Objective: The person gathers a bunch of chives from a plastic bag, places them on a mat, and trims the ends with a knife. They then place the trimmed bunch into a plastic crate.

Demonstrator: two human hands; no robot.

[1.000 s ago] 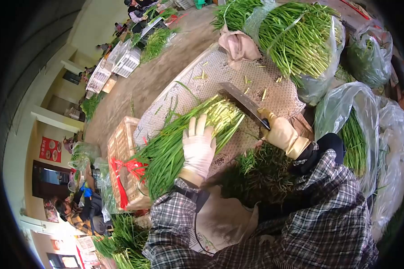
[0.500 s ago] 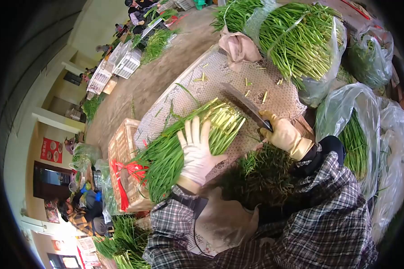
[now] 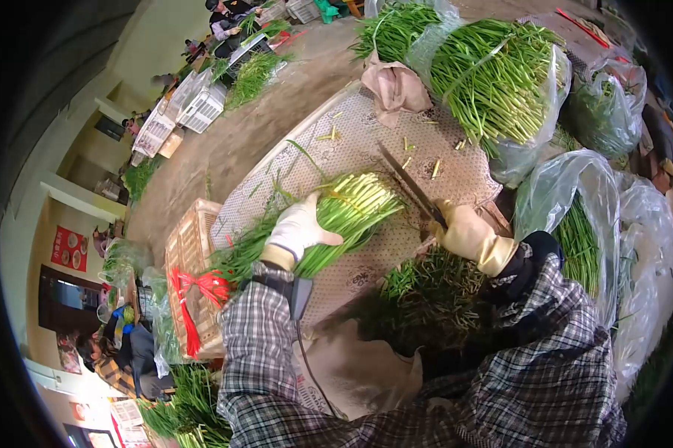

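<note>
My left hand (image 3: 297,230), in a white glove, is wrapped around a bundle of garlic chives (image 3: 360,209) lying on the patterned table cover (image 3: 351,131). The pale cut ends face right, and the green leaves trail off to the left. In my right hand (image 3: 467,233), in a yellowish glove, is a knife (image 3: 409,181) held by its dark handle. Its blade slants up and left, just beyond the pale ends and apart from them. Short cut stem pieces (image 3: 435,169) are scattered on the cover past the blade.
A large heap of chives (image 3: 493,82) lies at the far side, partly in plastic. Plastic bags (image 3: 568,187) of greens stand at right. A basket (image 3: 191,246) with red ties (image 3: 202,291) is at left. Dark trimmings (image 3: 444,295) lie below. Other people work in the background.
My left hand has gone from lying spread on top of the chives to gripping around them, and the bundle is gathered tighter. The knife stays in my right hand, slightly shifted.
</note>
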